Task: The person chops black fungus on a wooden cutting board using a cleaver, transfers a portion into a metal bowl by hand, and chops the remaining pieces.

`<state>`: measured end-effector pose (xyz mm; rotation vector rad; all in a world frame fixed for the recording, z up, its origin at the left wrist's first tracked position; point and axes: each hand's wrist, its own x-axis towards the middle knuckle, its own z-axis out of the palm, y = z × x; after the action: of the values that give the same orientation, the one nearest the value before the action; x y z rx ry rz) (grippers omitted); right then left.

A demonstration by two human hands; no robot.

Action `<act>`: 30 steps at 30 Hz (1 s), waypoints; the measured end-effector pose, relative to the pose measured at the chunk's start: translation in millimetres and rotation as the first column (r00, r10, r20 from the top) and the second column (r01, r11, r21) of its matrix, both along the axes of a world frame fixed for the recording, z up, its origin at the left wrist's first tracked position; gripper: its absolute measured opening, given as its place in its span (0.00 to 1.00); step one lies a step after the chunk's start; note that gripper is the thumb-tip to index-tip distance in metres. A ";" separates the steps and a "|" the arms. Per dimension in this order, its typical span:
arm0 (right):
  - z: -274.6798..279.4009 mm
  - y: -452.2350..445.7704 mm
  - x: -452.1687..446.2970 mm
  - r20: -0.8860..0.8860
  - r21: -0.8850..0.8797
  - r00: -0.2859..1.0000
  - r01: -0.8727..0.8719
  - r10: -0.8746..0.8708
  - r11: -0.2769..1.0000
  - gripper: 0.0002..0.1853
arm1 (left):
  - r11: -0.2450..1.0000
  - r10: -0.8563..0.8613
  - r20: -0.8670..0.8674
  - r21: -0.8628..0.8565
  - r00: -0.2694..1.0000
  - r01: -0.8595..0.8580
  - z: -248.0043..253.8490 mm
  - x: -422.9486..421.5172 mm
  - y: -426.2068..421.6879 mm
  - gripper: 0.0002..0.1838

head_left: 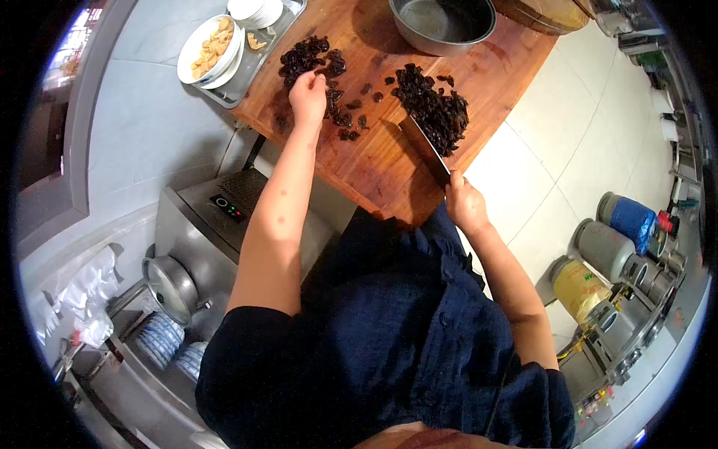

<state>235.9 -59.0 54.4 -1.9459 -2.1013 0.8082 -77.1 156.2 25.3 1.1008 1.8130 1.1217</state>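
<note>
My left hand (308, 99) is closed at the near side of a loose pile of dark wood ear mushroom (303, 58), its fingertips pinched on pieces there. In my right hand (467, 203) is the handle of a kitchen cleaver (428, 150). Its blade slants across the board, the edge beside a larger heap of chopped wood ear mushroom (434, 108). Small scattered pieces lie between the two piles. All of this rests on a wooden cutting board (374, 168) right in front of my body.
A metal basin (443, 26) stands on the board's far side. Left of it, a metal tray (243, 86) carries a bowl of tan pieces (213, 49) and stacked white plates (256, 11). Gas cylinders (609, 247) stand at right; a steel appliance (198, 224) is at left.
</note>
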 end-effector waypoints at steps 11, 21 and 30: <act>1.8 -0.7 -0.4 -0.030 0.046 1.000 0.009 -0.008 0.999 0.08 | 0.867 0.251 0.799 -0.437 0.546 0.240 4.9 49.2 -114.4 0.03; -0.7 0.5 -1.9 0.007 -0.005 0.999 0.043 -0.043 0.999 0.09 | 0.731 -0.540 -0.587 0.028 0.603 0.682 -16.8 91.1 -148.0 0.10; 27.2 -6.7 -4.0 0.083 -0.045 0.994 -0.066 0.069 0.997 0.09 | 0.611 -0.570 -0.597 0.152 0.565 0.777 -24.7 77.0 -156.6 0.08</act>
<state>231.9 -65.7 81.5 -1.9733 -2.2271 0.8020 -0.1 -0.4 0.6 2.2953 1.2249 0.7428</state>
